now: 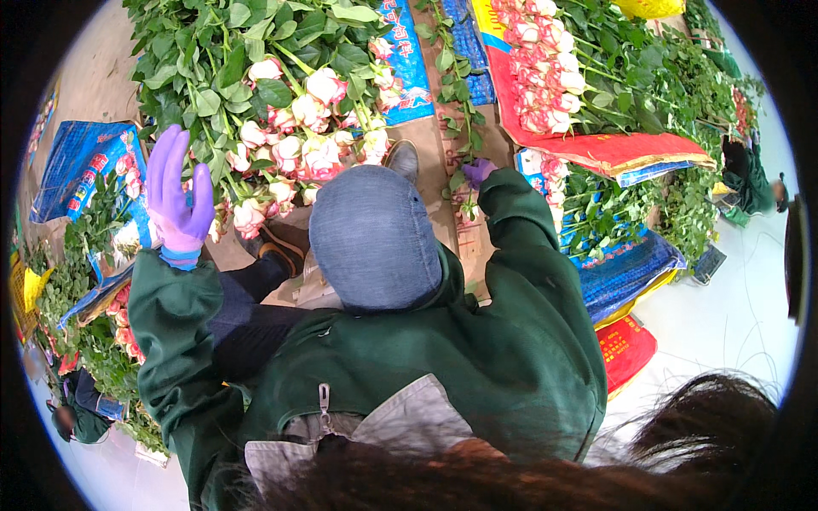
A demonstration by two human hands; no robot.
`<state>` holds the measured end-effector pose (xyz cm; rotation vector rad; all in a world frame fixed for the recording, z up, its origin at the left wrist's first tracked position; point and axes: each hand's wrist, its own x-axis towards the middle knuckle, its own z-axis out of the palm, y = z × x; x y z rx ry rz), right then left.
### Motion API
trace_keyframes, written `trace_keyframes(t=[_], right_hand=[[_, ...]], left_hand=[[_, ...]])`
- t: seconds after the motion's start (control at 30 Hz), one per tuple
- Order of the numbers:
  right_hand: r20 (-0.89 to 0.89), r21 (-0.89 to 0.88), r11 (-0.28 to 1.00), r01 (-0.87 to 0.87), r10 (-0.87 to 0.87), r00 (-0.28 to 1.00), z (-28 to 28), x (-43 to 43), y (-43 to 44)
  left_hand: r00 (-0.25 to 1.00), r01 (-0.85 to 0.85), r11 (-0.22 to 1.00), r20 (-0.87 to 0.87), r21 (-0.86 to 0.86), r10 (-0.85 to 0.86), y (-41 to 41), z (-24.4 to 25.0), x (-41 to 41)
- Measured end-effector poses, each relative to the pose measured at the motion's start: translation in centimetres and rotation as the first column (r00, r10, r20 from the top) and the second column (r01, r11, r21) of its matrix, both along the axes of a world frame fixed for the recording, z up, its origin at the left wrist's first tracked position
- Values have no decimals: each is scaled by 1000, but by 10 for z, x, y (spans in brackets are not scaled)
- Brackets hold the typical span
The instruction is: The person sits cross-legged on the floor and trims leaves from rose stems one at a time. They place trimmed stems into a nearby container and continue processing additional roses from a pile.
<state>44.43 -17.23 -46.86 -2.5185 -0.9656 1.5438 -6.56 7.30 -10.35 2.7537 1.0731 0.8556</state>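
Observation:
My left hand, in a purple glove, is raised with its fingers apart and nothing in it. It is at the left edge of a large heap of cut roses, whose blooms are white with pink rims. My right hand, gloved alike, is closed around the upper stem of a single long leafy rose. That rose's bloom hangs below the hand, partly hidden by my sleeve. The stem stretches away over brown cardboard. My fingertips are mostly hidden.
At right, a row of pink-rimmed roses lies on a red woven sack. More roses rest on a blue sack below. Another blue sack is at left. My bent knee and shoe are before me. Other people sit farther off.

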Motion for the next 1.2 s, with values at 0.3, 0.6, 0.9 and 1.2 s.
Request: trace_keyframes(t=[0.3,0.6,0.9,1.2], right_hand=[[-559,300,826,478,-254,789,251,-51,29],[-745,584,742,328,330,580,481,-213,160],[-446,856,517,-26,761,471,500,-381,206],[-473,724,686,70,419,775,388,-318,249]], left_hand=[[954,53,829,272,-557,122,-38,6,25],[600,785,-97,710,-612,370,-98,91,77],[567,-129,696,523,-707,636,-137,105,-157],[-296,-345,458,558,-819,775,-123,27,-484]])
